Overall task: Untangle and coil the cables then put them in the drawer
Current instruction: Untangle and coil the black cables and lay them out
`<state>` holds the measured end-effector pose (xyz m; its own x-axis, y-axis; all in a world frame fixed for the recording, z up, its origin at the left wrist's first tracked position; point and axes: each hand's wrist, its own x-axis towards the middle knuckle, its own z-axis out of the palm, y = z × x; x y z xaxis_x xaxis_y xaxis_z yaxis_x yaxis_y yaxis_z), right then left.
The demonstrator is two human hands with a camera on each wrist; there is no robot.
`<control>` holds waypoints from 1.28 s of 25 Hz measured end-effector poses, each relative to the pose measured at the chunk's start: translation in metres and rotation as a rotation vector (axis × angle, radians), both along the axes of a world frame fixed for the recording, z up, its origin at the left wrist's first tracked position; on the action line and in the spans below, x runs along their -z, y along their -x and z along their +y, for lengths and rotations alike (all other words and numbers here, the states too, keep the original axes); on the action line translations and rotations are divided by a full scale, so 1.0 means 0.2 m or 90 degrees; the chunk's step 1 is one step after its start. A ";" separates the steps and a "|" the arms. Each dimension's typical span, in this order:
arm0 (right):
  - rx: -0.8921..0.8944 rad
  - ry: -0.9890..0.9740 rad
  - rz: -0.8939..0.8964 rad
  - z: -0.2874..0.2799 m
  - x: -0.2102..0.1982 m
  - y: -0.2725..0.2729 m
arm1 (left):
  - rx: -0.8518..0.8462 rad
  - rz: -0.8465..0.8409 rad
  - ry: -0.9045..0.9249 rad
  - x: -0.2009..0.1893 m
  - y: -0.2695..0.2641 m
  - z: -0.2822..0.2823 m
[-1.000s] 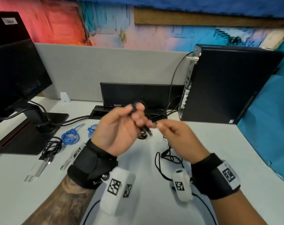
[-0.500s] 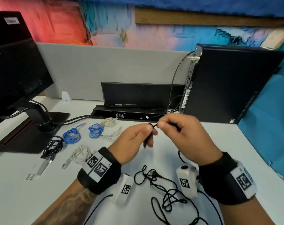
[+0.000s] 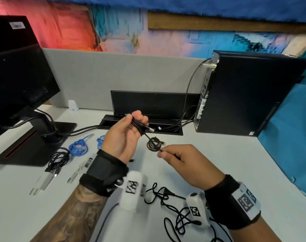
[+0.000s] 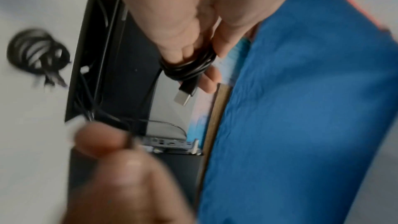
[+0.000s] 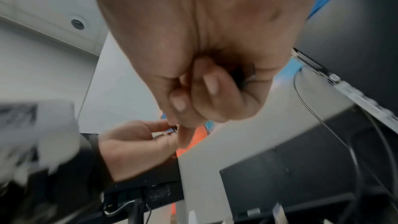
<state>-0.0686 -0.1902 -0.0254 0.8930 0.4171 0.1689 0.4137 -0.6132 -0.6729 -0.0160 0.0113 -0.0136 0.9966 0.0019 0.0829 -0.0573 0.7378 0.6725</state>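
Observation:
A black USB cable is wound in several loops round the fingers of my left hand, which is raised palm up above the desk. Its metal plug sticks out past the loops; the left wrist view shows the loops and plug up close. My right hand pinches the same cable's strand lower and to the right. The cable's loose tail lies tangled on the desk between my wrists. No drawer is in view.
A small coiled black cable lies on the white desk under my hands. At left lie blue cables, a black bundle and a white charger. A monitor stand is left, a PC tower right, a cable tray behind.
My left hand has turned palm up and risen with cable loops round its fingers. My right hand has dropped down and right along the strand, drawing it out.

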 end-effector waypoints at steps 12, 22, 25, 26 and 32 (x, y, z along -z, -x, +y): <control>0.124 -0.026 -0.113 -0.03 -0.06 0.00 | 0.030 -0.312 -0.871 0.20 0.07 -0.06; -0.048 0.349 0.201 -0.10 0.22 -0.07 | 0.172 -0.050 -0.669 0.24 0.02 0.00; 0.055 0.438 0.175 -0.21 0.18 -0.17 | 0.219 -0.024 -0.616 0.25 0.03 -0.01; 0.085 0.438 0.145 -0.24 0.14 -0.19 | 0.230 -0.025 -0.619 0.25 0.03 -0.01; 0.001 0.050 -0.033 -0.07 -0.18 -0.03 | 0.318 -0.060 -0.668 0.17 0.12 -0.10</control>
